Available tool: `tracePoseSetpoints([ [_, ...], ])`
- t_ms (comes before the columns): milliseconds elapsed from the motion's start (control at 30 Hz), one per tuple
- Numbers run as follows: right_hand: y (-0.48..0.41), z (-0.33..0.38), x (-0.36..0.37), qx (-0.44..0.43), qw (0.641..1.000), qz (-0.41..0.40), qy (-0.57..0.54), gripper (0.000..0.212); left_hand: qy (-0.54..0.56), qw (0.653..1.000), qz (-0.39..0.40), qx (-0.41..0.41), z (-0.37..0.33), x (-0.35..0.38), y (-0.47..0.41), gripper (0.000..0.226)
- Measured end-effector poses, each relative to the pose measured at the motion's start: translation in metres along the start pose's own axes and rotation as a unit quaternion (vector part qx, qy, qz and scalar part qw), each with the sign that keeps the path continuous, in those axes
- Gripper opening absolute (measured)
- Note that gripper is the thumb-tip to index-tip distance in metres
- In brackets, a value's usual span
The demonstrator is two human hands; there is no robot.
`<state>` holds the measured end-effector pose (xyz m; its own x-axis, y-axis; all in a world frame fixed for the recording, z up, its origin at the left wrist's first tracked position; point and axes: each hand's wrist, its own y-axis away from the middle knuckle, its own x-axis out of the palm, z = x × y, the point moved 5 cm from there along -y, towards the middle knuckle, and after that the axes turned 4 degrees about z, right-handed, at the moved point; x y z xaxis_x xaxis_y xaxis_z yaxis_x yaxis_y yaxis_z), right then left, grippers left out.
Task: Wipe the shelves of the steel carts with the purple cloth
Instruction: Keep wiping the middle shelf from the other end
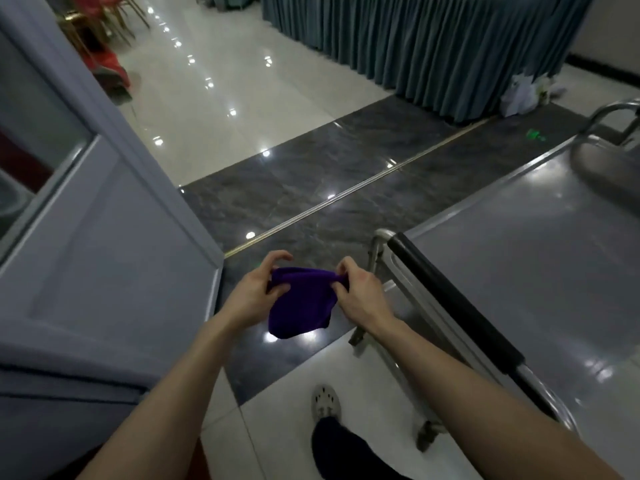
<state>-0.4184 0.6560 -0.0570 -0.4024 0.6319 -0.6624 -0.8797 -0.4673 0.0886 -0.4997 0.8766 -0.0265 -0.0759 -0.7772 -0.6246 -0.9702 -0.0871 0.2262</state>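
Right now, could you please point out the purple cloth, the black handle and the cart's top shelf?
purple cloth (301,310): head view, hanging middle.
black handle (457,299): head view, mid-length.
top shelf (519,271): head view, bare centre.

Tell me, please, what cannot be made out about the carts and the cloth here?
Lower shelves of the steel cart: head view, hidden beneath its top shelf.
Its right side: cut off by the frame's right edge.
Most of the second cart: cut off by the same edge.
Edges of the purple cloth: bunched, covered by the left hand and right hand.
The white items by the table skirt: too small, blurred.
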Motion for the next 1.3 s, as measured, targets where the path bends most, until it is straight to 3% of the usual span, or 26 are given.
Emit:
tracePoseSetpoints([
  [133, -0.092, -0.002, 0.018, 0.079, 0.995, -0.037, -0.048, 0.019, -0.104, 0.993, -0.007, 0.052, 0.02, -0.049, -0.092, 0.034],
  [333, -0.219, 0.016, 0.017, 0.119, 0.988, -0.066, -0.078, 0.021, -0.115, 0.993, 0.009, 0.039, 0.043, -0.13, -0.227, 0.027],
  [567, -0.326, -0.008, -0.03, 0.191, 0.968, -0.155, -0.056, 0.025, -0.155, 0.978, 0.063, 0.121, 0.014, -0.148, -0.414, 0.026],
  [700, -0.372, -0.046, -0.051, 0.267, 0.943, -0.193, -0.046, 0.025, -0.192, 0.952, 0.163, 0.174, -0.021, -0.122, -0.52, 0.033],
  [833, -0.388, -0.082, -0.067, 0.361, 0.897, -0.25, -0.052, 0.01, -0.272, 0.893, 0.252, 0.257, -0.063, -0.077, -0.596, 0.019],
  [1100, -0.393, -0.169, -0.118, 0.462, 0.805, -0.357, -0.106, 0.014, -0.307, 0.778, 0.369, 0.405, -0.17, 0.051, -0.701, 0.021],
  [1300, -0.433, -0.267, -0.187, 0.475, 0.754, -0.431, -0.143, 0.016, -0.309, 0.752, 0.399, 0.424, -0.241, 0.156, -0.804, 0.016],
])
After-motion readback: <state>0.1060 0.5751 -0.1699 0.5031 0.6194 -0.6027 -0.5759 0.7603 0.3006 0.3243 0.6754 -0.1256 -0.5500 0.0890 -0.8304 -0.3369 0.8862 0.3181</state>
